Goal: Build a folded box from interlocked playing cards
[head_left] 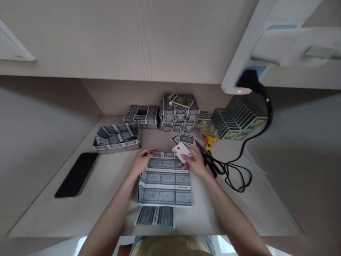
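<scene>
On the pale table (106, 177) right in front of you lies a sheet of joined playing cards (167, 181), with its left and far edges standing up. Your left hand (142, 161) pinches the sheet by its far left corner, and your right hand (196, 163) holds a heart card (179, 150) at the far right corner, near the yellow glue gun (209, 140).

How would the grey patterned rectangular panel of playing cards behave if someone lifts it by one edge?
The panel is probably light for its size, since it looks built from thin cards. It may flex along the white seams between them. Its raised far wall could bend if squeezed, as it looks thin.
</scene>
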Motion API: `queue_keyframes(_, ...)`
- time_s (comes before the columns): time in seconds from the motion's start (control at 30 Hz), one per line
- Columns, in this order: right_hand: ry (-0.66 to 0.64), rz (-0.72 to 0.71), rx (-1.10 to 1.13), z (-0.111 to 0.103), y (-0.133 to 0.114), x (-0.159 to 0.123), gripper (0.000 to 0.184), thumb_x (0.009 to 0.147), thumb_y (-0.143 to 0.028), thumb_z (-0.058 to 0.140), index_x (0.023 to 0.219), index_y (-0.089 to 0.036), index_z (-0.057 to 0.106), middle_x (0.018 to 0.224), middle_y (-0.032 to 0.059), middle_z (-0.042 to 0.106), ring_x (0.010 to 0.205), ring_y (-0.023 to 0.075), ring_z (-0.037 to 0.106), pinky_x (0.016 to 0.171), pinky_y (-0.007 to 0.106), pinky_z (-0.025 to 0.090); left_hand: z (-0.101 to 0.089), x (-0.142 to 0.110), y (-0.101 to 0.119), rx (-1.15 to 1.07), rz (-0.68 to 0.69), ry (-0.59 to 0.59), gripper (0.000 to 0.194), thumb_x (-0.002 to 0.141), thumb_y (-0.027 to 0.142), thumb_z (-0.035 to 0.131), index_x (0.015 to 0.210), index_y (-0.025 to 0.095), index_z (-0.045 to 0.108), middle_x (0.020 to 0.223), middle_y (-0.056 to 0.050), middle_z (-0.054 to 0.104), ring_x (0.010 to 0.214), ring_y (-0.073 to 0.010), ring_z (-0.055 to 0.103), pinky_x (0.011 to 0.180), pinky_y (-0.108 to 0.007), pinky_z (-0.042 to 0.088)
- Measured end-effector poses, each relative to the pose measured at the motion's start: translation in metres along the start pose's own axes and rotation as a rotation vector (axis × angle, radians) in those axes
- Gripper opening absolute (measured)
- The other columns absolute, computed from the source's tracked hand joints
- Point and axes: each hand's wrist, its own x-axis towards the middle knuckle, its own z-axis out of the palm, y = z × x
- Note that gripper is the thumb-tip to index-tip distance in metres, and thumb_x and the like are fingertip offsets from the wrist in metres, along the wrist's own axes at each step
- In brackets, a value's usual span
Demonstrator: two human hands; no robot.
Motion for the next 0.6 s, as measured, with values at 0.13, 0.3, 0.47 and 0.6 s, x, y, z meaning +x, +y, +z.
queue_keyframes(0.13,-0.032,0.006,-0.018,-0.011,-0.002,-0.003,0.041,0.066,-0.046,0.060,0.091,-0.014,0.054,0.059,-0.0001,0.060,0.045,0.0125,0.058,0.036,0.022,0.049,-0.001,0.000,0.003,-0.052,-0.045,-0.004,0.033,0.063,0.027,0.043,0.084,0.015,0.066,0.091,-0.004,0.067,0.092,-0.0196,0.057,0.080,-0.028,0.042)
queue_keyframes(0.3,-0.040,0.000,-0.025,-0.022,-0.003,-0.003,0.038,0.066,-0.044,0.062,0.088,-0.014,0.056,0.059,0.0000,0.060,0.048,0.0139,0.059,0.043,0.027,0.053,0.001,0.001,0.003,-0.074,-0.083,0.023,0.031,0.061,0.027,0.043,0.079,0.015,0.065,0.087,-0.004,0.067,0.088,-0.0197,0.058,0.077,-0.028,0.042)
queue_keyframes(0.47,-0.052,-0.014,-0.185,-0.025,0.004,-0.003,0.031,0.070,-0.045,0.057,0.081,-0.016,0.056,0.055,-0.0004,0.058,0.046,0.0146,0.058,0.039,0.027,0.050,0.002,0.003,0.002,-0.053,-0.111,0.027,0.030,0.058,0.028,0.041,0.075,0.015,0.064,0.080,-0.003,0.067,0.083,-0.0199,0.058,0.073,-0.027,0.043)
queue_keyframes(0.6,-0.039,-0.045,-0.244,-0.024,0.002,-0.006,0.026,0.074,-0.043,0.052,0.079,-0.017,0.053,0.054,-0.0008,0.057,0.042,0.0137,0.056,0.037,0.026,0.048,0.002,0.003,0.003,-0.047,-0.125,0.050,0.031,0.057,0.029,0.042,0.074,0.015,0.063,0.079,-0.003,0.066,0.082,-0.0204,0.057,0.071,-0.027,0.042)
